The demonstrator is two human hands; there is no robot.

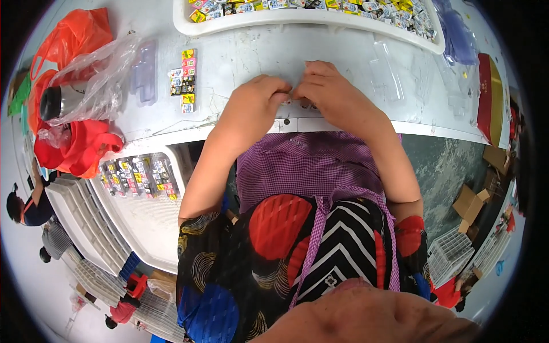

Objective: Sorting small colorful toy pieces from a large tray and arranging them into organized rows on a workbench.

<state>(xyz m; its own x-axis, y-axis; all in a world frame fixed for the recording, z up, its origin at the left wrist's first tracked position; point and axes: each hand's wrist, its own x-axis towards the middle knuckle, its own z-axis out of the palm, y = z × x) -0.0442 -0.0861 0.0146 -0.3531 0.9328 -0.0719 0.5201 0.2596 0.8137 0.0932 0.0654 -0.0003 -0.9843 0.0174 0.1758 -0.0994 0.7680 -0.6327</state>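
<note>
My left hand (251,108) and my right hand (337,94) meet just inside the front edge of the white table (240,48). Their fingers are bent and closed over small printed boxes (306,104), which mostly lie hidden beneath them. A bit of a box shows at the left fingertips, and more shows below the right fingers. To the left, a short block of similar small boxes (183,83) in yellow, pink, white and black lies on the table. At the far side stands a white tray (309,16) heaped with many loose boxes of the same kind.
Clear plastic trays (144,72) lie left, with more (386,71) at right. Red bags (77,34) and a steel bottle (71,102) in clear plastic crowd the left end. Below, a white crate (143,228) holds filled packs (137,176). Other people work farther off.
</note>
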